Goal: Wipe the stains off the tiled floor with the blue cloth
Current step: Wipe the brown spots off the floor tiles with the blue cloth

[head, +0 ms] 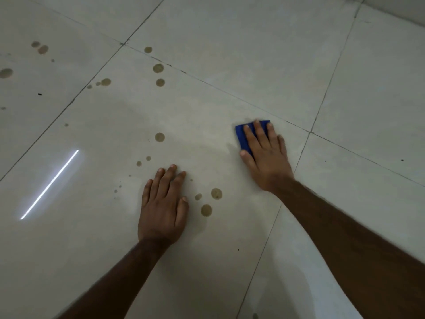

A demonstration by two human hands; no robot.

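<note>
My right hand (266, 155) lies flat on the folded blue cloth (242, 137) and presses it against the pale tiled floor (230, 54); most of the cloth is hidden under my fingers. My left hand (163, 206) rests palm down on the same tile with fingers apart and nothing in it. Brown round stains dot the floor: two (216, 193) (206, 210) just right of my left hand, one (159, 137) ahead of it, and several more (158, 68) farther off to the left. The patch beside the cloth looks smeared and damp.
Dark grout lines (301, 153) cross the floor diagonally. A bright strip of reflected light (49, 184) lies on the tile to the left. A wall base (402, 5) shows at the top right corner.
</note>
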